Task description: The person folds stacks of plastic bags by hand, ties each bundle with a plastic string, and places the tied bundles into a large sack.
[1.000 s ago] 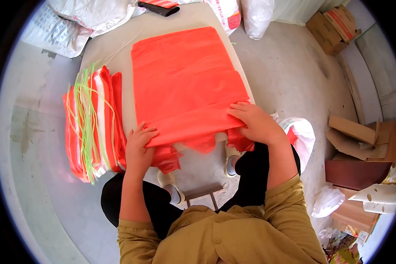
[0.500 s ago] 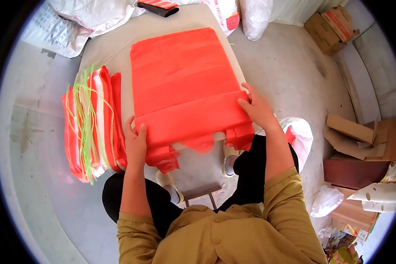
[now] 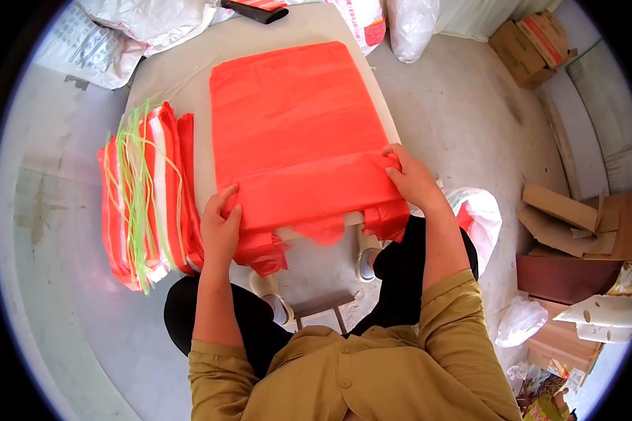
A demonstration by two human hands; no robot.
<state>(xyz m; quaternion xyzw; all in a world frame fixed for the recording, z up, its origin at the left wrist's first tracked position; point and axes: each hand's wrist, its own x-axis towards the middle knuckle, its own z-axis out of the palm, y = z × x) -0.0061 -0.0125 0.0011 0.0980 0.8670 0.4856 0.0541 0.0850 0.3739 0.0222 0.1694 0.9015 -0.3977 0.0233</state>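
A stack of red plastic bags (image 3: pixel 298 112) lies flat in front of me, with a folded band across its near part. Their loose handle ends hang past the near edge of the stool-like support (image 3: pixel 168 77). At the left end of the band, my left hand (image 3: pixel 221 226) grips the bags' edge, its thumb and forefinger on top. My right hand (image 3: pixel 413 181) holds the opposite edge in a similar way. Some fingertips are hidden against the plastic. To the left sits a pile of red and white folded bags (image 3: pixel 163 189) with green ties (image 3: pixel 135 189) draped over it.
White sacks (image 3: pixel 98 45) and a red-and-black bundle (image 3: pixel 256 10) lie at the far side. On the right are a white bag (image 3: pixel 479 214), an opened cardboard box (image 3: pixel 576 221) and a clear plastic bag (image 3: pixel 522 321). Another carton (image 3: pixel 519 52) stands far right.
My left hand has shifted slightly right and inward over the bags' edge. The right hand has moved a little down and right along its side. The stack stays nearly in place.
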